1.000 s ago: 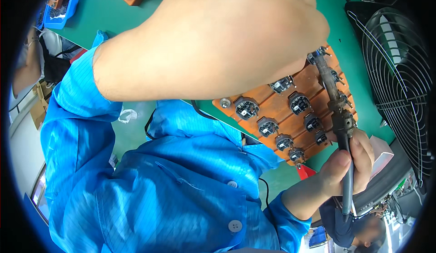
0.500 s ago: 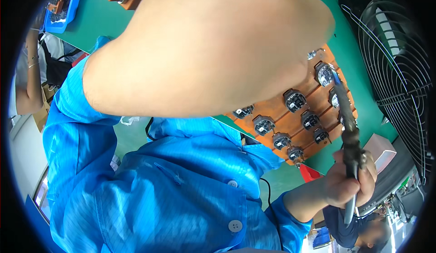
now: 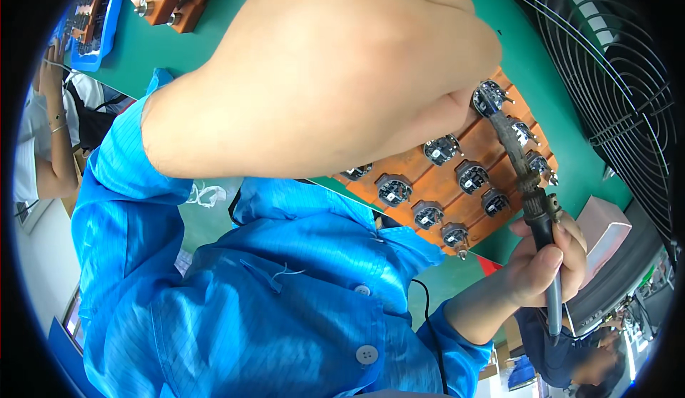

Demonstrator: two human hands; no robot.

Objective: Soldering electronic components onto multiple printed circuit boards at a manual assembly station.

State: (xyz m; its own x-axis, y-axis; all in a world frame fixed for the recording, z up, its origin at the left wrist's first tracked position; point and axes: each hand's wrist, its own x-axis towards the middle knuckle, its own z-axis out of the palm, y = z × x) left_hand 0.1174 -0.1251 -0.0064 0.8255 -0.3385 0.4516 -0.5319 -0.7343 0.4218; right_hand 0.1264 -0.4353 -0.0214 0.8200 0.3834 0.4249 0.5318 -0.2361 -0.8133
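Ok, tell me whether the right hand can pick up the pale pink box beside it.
Probably not as it stands: the right hand is closed around the soldering iron. The pale pink box looks close beside that hand, with nothing visible between them, so its full grip seems the main obstacle.

Bright overall, sheen on blue smock [image 3: 285, 319], left hand [image 3: 421, 52] soft, glare lower right, fisheye-bent edges, black corners.
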